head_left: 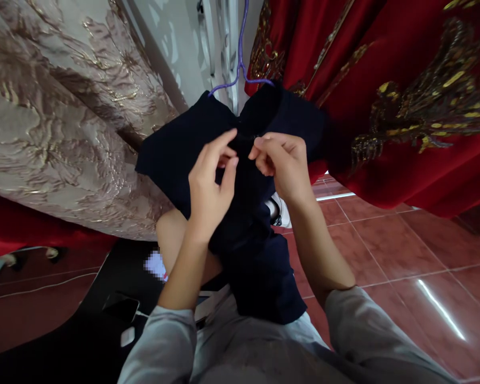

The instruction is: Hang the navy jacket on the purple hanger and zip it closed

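Garment (172, 146): one, dark | hanger (240, 64): one, purple | left hand (208, 186): loosely spread | right hand (288, 165): fingertips pressed together

room above floor (384, 250), red fabric (364, 96) blocking right, beige fabric (72, 117) left

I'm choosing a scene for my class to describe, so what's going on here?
Someone is working with bare hands at a dark garment hung on a purple hanger. The left hand, thumb and forefinger apart, is just below the neck opening; the right hand is beside it, fingertips drawn together, though whether they pinch anything is unclear. The garment's lower part reaches the person's lap.
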Demonstrator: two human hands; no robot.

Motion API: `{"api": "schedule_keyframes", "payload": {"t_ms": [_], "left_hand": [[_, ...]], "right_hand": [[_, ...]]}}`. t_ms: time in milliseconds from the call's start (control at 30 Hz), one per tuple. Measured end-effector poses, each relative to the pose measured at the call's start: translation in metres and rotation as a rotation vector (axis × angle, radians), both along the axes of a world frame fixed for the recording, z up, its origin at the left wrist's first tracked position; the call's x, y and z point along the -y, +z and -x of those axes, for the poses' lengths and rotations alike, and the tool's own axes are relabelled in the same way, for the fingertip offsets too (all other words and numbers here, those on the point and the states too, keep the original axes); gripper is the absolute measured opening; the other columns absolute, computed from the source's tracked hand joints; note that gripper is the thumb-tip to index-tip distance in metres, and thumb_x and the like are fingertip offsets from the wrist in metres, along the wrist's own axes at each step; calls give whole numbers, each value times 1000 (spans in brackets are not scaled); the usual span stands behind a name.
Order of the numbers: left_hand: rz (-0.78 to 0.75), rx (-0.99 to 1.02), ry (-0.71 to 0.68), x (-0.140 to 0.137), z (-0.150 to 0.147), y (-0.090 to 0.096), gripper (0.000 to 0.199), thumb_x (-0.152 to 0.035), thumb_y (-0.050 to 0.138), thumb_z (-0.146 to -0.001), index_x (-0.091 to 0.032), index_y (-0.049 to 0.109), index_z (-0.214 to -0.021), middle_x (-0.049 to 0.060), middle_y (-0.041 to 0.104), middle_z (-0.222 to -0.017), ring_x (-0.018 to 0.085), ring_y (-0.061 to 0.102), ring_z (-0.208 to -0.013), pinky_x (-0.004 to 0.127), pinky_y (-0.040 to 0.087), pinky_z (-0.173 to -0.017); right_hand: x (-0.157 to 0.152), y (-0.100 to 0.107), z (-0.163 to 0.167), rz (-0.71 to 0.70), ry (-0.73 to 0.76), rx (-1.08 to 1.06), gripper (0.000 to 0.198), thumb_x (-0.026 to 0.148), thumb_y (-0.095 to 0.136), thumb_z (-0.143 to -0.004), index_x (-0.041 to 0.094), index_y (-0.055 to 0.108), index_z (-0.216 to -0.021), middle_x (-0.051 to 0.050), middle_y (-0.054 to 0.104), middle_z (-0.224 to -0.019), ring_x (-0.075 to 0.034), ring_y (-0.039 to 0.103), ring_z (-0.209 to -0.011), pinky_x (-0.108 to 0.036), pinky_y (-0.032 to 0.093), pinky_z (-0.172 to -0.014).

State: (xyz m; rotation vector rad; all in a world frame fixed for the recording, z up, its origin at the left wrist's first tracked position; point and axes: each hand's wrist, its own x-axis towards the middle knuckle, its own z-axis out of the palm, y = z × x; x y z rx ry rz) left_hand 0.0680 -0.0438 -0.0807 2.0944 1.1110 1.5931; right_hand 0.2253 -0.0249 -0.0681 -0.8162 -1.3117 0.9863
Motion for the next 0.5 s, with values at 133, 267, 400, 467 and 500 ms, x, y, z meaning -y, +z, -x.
{"api": "schedule_keyframes", "payload": {"t_ms": [133,267,400,467,500], "left_hand": [[-133,-116,15,-19,-7,29,12,-31,62,-104,-22,69,-102,4,68,-100,21,69,-101,35,54,-94],[-283,-63,121,-26,11,36,16,-34,64,-104,-21,68,-97,4,67,-98,22,66,-107,39,49,-100],[-398,321,360,-60,70,22,12,-25,63,-104,-15,65,-98,2,63,-98,18,62,-107,41,43,-102],[-199,704,331,-74,95,-1,22,-11,57,-104,-15,58,-82,-2,59,-83,13,63,-105,35,42,-96],[-44,953,301,-76,102,-17,29,-10,51,-105,-16,53,-77,-3,58,-78,11,64,-103,32,43,-93]], "right_hand": [[-5,2,2,-101,-63,3,37,40,63,-98,18,62,-68,5,44,-52,-5,41,-47,-20,32,-49],[-9,-31,11,-62,-135,67,33,27,61,-94,16,63,-63,4,46,-50,-5,40,-46,-21,26,-47],[-1,-64,27,58,-9,93,32,27,61,-89,16,62,-60,4,47,-49,-6,40,-46,-22,24,-47],[6,-70,36,58,61,63,31,28,62,-88,16,62,-59,4,49,-50,-6,41,-47,-22,27,-48],[10,-71,40,53,82,45,30,27,62,-86,16,63,-59,4,50,-51,-6,41,-48,-22,28,-50]]}}
